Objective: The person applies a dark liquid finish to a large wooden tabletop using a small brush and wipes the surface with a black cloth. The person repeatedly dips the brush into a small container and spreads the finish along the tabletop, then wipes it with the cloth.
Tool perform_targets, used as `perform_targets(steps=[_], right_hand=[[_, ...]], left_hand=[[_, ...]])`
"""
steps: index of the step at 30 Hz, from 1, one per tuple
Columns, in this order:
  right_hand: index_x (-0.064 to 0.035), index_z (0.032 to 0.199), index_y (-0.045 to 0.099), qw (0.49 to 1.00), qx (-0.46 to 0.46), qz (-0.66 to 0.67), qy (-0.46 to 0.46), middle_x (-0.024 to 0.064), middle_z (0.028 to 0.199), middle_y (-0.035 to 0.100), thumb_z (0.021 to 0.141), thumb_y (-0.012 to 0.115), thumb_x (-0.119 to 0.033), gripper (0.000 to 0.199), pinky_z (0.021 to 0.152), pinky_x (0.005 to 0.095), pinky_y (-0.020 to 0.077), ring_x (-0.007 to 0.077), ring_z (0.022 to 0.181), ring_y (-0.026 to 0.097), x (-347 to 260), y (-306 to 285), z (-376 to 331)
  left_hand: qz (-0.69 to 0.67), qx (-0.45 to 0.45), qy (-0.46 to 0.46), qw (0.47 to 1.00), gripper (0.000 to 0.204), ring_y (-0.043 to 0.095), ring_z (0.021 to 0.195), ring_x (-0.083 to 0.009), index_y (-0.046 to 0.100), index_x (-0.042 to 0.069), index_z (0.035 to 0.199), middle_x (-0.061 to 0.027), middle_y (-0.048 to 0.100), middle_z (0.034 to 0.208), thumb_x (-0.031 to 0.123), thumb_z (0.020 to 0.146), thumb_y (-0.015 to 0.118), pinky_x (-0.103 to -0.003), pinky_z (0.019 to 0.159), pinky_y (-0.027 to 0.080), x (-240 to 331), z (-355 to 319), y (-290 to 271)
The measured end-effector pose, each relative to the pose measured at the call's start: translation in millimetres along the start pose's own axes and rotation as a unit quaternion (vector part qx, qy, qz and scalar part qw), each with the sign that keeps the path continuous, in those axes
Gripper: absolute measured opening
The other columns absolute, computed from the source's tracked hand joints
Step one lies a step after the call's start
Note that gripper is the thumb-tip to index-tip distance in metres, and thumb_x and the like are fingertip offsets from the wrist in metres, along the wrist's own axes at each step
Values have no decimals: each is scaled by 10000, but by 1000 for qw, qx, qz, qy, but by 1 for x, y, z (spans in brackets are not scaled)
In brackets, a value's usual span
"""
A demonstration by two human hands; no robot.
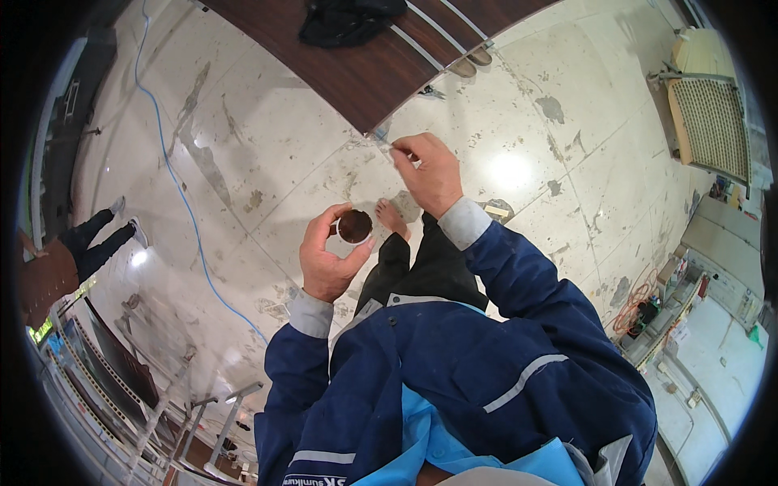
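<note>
My left hand (326, 266) is closed round a small round cup (355, 228) with a pale rim. Dark brown stuff shows inside it. Further forward, my right hand (432, 176) has its thumb and fingertips pinched together close to the corner of a dark brown wood-grain panel (340, 81). Whatever sits between those fingertips is too small to name. The panel's near corner points toward me, just left of the pinch.
A black cloth-like bundle (348, 20) and pale strips (428, 32) lie on the panel. A blue hose (180, 190) runs along the worn floor. Another person (69, 263) is at the left. Metal racks (146, 397) stand lower left, a white machine (705, 373) lower right.
</note>
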State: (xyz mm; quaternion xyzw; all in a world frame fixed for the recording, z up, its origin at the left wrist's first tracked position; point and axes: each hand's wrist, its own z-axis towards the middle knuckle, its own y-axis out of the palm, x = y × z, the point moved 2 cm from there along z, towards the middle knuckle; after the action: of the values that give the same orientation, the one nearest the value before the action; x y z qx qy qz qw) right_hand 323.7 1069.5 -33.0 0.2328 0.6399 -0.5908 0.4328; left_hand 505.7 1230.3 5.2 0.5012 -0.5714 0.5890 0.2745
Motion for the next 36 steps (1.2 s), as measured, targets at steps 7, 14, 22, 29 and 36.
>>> perform_targets(steps=[7, 14, 22, 29, 36], right_hand=[[-108, 1005, 780, 999, 19, -1, 42, 105, 955, 728, 946, 752, -187, 102, 803, 437, 576, 326, 921, 718, 2, -3, 2], [-77, 1032, 790, 1000, 2, 12, -5, 102, 948, 733, 932, 773, -127, 113, 760, 378, 581, 268, 856, 728, -12, 1, -9], [-117, 973, 794, 1000, 0, 15, 15, 74, 931, 726, 901, 778, -148, 80, 738, 387, 580, 264, 870, 729, -19, -8, -5], [-118, 957, 793, 1000, -8, 9, 7, 75, 904, 713, 890, 781, -159, 80, 717, 394, 576, 267, 846, 723, -25, -11, -3], [-112, 950, 804, 1000, -23, -3, 14, 86, 901, 721, 888, 780, -163, 84, 709, 398, 573, 285, 832, 720, -30, -13, -1]], left_hand=[[-2, 10, 1, 1000, 608, 727, 1111, -239, 691, 44, 1347, -126, 716, 1265, 168, 797, 920, -360, 949, 586, -1, -2, -1], [-12, 12, 4, 1000, 626, 721, 1129, -245, 686, 35, 1354, -127, 713, 1277, 167, 790, 925, -365, 959, 585, 0, -3, -2], [6, -2, -1, 1000, 624, 707, 1156, -214, 662, 25, 1381, -117, 709, 1303, 134, 814, 899, -359, 1004, 561, 0, -2, -2], [15, 0, 8, 1000, 617, 707, 1149, -197, 655, 15, 1386, -111, 709, 1304, 115, 825, 889, -350, 1011, 554, 3, -1, -2], [4, -4, -1, 1000, 624, 706, 1156, -196, 656, 19, 1391, -108, 710, 1309, 124, 826, 897, -347, 1008, 553, 2, -1, -1]])
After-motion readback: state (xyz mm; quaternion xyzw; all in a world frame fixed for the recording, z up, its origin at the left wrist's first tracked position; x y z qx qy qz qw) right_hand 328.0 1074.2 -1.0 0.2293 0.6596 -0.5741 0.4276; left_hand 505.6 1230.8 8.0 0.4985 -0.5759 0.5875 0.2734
